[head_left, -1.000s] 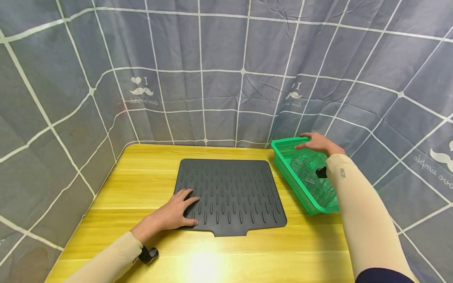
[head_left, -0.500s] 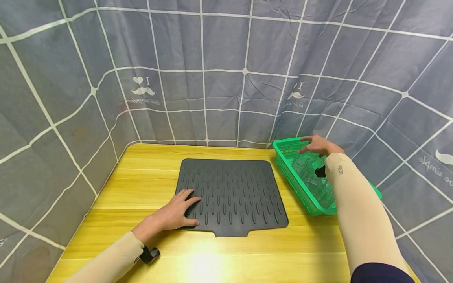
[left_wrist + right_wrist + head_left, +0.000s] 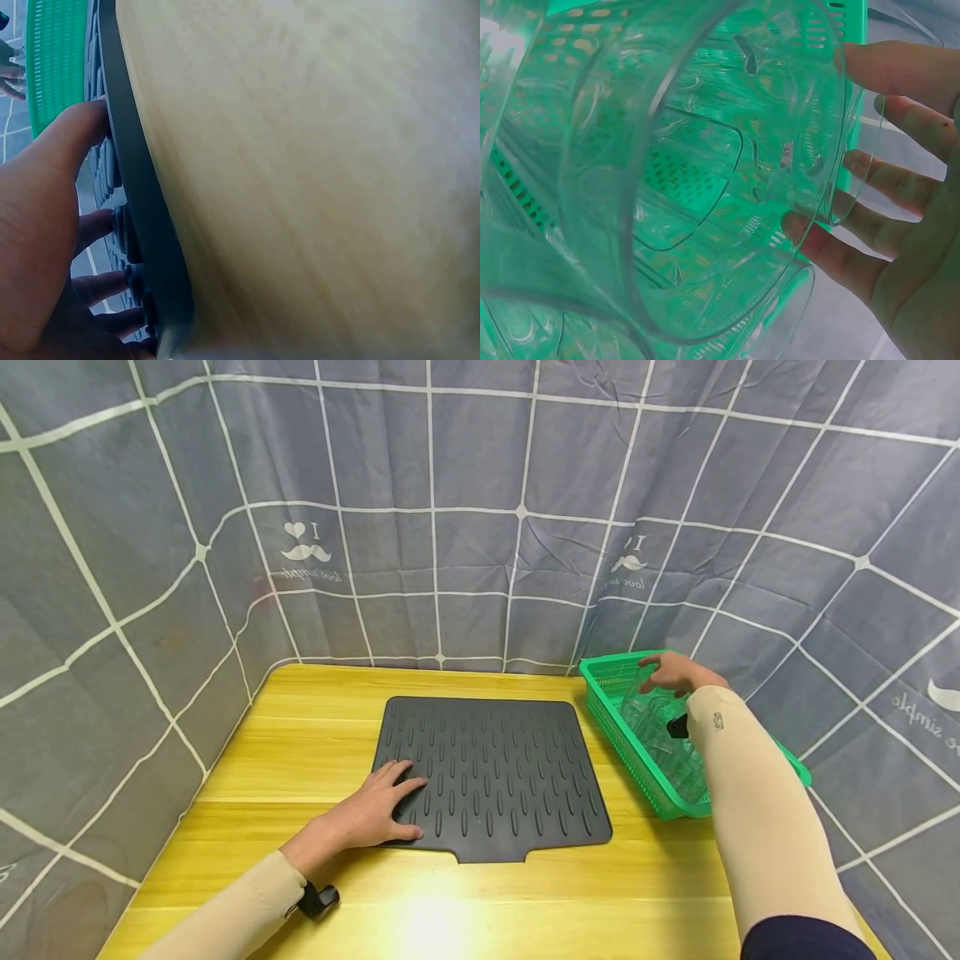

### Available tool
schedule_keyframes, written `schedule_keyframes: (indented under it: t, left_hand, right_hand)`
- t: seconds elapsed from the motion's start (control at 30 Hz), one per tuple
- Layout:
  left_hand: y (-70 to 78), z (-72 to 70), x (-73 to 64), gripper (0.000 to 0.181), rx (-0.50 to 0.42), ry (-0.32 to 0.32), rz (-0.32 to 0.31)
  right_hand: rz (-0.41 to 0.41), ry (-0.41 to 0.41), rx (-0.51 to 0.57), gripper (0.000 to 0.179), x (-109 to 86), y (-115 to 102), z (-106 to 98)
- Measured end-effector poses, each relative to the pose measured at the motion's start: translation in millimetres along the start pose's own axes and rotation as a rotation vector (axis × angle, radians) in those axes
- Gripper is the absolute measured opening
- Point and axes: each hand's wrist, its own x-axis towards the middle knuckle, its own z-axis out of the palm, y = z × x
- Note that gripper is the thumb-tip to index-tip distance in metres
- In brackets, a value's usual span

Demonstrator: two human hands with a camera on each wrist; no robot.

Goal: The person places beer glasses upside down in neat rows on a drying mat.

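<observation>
My left hand (image 3: 372, 807) rests on the left edge of a dark grey ridged rubber mat (image 3: 498, 768), fingers spread. In the left wrist view the thumb (image 3: 82, 124) presses against the mat's rim (image 3: 139, 165). My right hand (image 3: 677, 673) is over the far end of a green plastic basket (image 3: 621, 745). Its bent fingers and thumb hold the end of a clear drinking glass (image 3: 640, 695). In the right wrist view the fingers (image 3: 840, 255) sit at the glass edge, partly seen through it. Several more clear glasses (image 3: 678, 768) lie in the basket, overlapping.
A yellow wood-grain table (image 3: 315, 718) carries the mat and basket. A grey curtain (image 3: 472, 552) with white grid lines stands behind and along both sides. Black wrist cameras (image 3: 318, 902) hang below both sleeves.
My right hand has lowered slightly into the basket, and its fingers have bent in around the end of a glass. The left hand stays on the mat. The head view has shifted slightly.
</observation>
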Motion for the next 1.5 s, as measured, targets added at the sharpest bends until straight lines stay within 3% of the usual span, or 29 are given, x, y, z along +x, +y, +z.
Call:
schedule_keyframes:
  t: [0.53,1.17,1.5]
  left_hand:
    - [2.7,-2.4,0.1,0.080,-0.006,-0.010,-0.011]
    - [1.1,-1.9,1.3,0.081,0.012,-0.019,-0.014]
    - [1.9,-2.4,1.1,0.081,0.012,-0.017,-0.013]
  right_hand:
    - [-0.037,0.073,0.004,0.064,1.2,0.9,-2.4]
    - [-0.114,0.169,0.026,0.064,-11.5,-7.3,-18.9]
    - [-0.160,0.266,-0.060,0.063,-20.2,-13.3,-27.1]
